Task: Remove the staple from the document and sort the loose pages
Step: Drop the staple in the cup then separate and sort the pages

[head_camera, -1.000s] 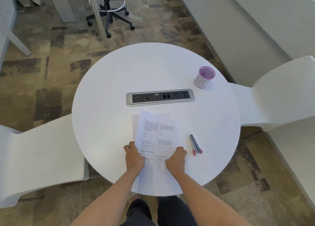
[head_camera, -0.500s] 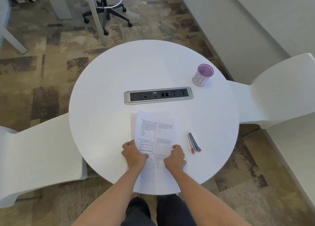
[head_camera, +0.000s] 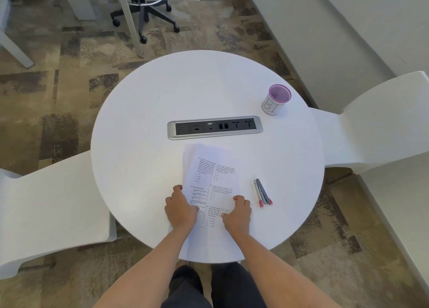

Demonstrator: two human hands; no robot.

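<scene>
A printed document of several white pages lies on the round white table, its near end hanging over the table's front edge. My left hand grips the document's left edge with curled fingers. My right hand holds its right side, fingers curled on the paper. A grey staple remover with red tips lies on the table just right of the pages, apart from both hands. The staple itself is too small to see.
A silver power and data strip is set into the table beyond the pages. A purple-rimmed mesh cup labelled "BI" stands at the far right. White chairs flank the table; a wheeled stool stands beyond.
Both hands have curled tighter onto the document's sides and the pages have shifted slightly. The staple remover has not moved.
</scene>
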